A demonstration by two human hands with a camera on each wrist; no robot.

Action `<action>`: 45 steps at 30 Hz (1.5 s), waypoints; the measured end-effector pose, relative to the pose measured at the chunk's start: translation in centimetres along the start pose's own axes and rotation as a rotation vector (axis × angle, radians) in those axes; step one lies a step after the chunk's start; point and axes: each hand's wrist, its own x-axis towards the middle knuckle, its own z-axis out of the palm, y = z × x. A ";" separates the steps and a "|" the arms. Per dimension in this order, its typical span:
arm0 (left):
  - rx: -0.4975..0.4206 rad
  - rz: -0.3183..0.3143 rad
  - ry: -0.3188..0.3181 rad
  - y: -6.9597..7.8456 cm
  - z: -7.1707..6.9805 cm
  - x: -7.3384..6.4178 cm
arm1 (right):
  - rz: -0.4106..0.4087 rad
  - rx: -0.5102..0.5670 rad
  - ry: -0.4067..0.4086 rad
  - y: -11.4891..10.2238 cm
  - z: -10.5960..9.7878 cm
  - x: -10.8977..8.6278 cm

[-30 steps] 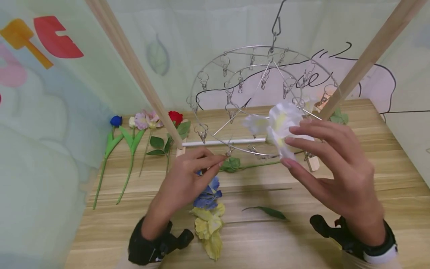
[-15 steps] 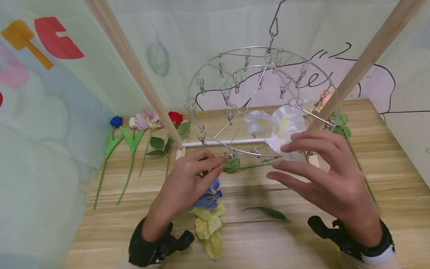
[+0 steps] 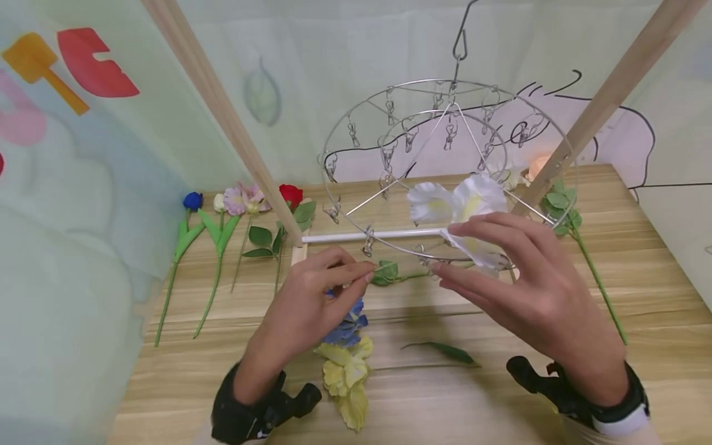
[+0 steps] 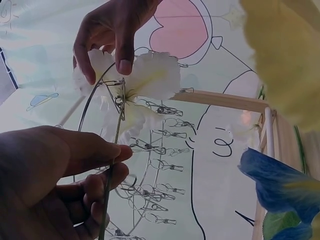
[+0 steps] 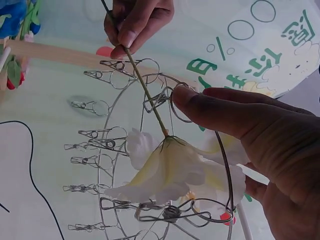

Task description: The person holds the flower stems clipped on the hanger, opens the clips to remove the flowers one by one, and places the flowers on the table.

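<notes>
My left hand [image 3: 308,296] pinches the thin green stem [image 5: 145,90] of a white artificial flower [image 3: 478,198] between thumb and fingers. The flower's petals spread under the rim of a round wire clip hanger [image 3: 453,80]. My right hand [image 3: 542,290] is at the flower's right side, its fingers fairly straight. In the right wrist view one right fingertip touches the ring of a metal clip [image 5: 159,99], which lies against the stem close to the bloom. I cannot tell whether the clip bites the stem. Several other clips dangle around the hanger.
A blue flower [image 3: 346,321] and a yellow flower [image 3: 345,374] lie in front, beside a loose leaf [image 3: 447,352]. Several flowers, including a red rose [image 3: 290,194], line the back left. Slanted wooden posts [image 3: 222,117] and a white rod [image 3: 367,235] frame the hanger.
The hanger has swung and turned a little, shifting its clips. My right hand has moved slightly left, to the clip near the stem. My left hand keeps its pinch almost in place.
</notes>
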 end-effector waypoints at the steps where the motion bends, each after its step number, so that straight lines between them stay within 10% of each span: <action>1: 0.003 0.001 -0.001 0.0 0.0 0.0 | -0.005 0.000 -0.010 0.0 0.0 0.0; 34: 0.045 0.103 -0.050 1.3 -0.6 -0.6 | -0.123 0.007 0.046 -0.1 0.6 0.2; 45: 0.049 0.091 -0.056 1.6 -0.8 -0.8 | -0.197 -0.027 -0.051 -0.1 0.1 -0.4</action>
